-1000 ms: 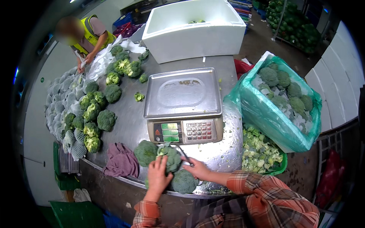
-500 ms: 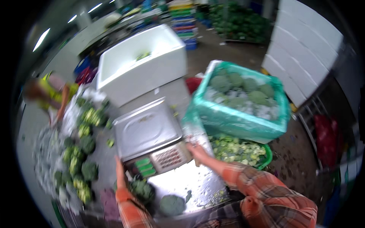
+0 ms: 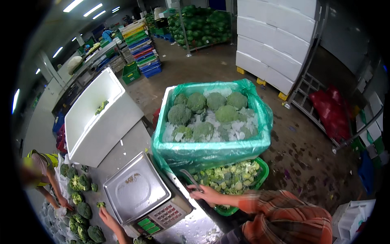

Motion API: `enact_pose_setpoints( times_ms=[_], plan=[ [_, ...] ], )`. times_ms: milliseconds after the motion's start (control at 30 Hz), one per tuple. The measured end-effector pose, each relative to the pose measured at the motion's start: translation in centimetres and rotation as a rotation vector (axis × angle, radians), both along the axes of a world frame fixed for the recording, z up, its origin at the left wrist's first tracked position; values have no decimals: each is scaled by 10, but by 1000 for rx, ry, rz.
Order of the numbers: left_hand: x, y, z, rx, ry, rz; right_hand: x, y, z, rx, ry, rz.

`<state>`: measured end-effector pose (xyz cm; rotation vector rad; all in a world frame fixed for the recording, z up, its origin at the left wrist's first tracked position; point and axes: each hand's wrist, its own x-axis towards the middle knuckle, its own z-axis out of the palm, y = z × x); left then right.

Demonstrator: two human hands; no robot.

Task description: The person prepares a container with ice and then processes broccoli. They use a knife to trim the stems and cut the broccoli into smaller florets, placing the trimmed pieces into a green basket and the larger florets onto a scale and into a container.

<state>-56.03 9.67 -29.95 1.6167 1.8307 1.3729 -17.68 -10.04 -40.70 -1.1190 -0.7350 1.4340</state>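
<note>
Head view: right hand [image 3: 205, 194] grips knife [image 3: 189, 177], scale [image 3: 137, 192] between, left hand [image 3: 109, 221] at floret [image 3: 100, 204], its hold unclear.

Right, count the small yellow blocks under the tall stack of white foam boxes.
3: a small yellow block at the left end of the white foam-box stack, another midway along its base, a third at the right end. More may be hidden underneath.

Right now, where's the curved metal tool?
In the head view, the curved metal tool is below centre, in the right hand's grip, by the left side of the green basket.
</note>
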Motion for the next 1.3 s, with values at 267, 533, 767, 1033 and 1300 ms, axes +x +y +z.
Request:
enact_pose_setpoints(
  times_ms=[267,533,767,1033,1300],
  plan=[
    [363,76,-25,136,528,-861,98,-81,-7,-304,-146,99],
    [571,122,-76,-54,1328,-440,124,-117,-62,-407,-225,-91],
    [495,200,-97,298,816,-752,96,-129,-73,-338,-412,-38],
    [372,12,10,-239,-470,-803,96,-158,-38,-474,-18,-41],
    [229,-233,23,-512,-464,-167,94,-113,7,-315,-350,347]
  ],
)
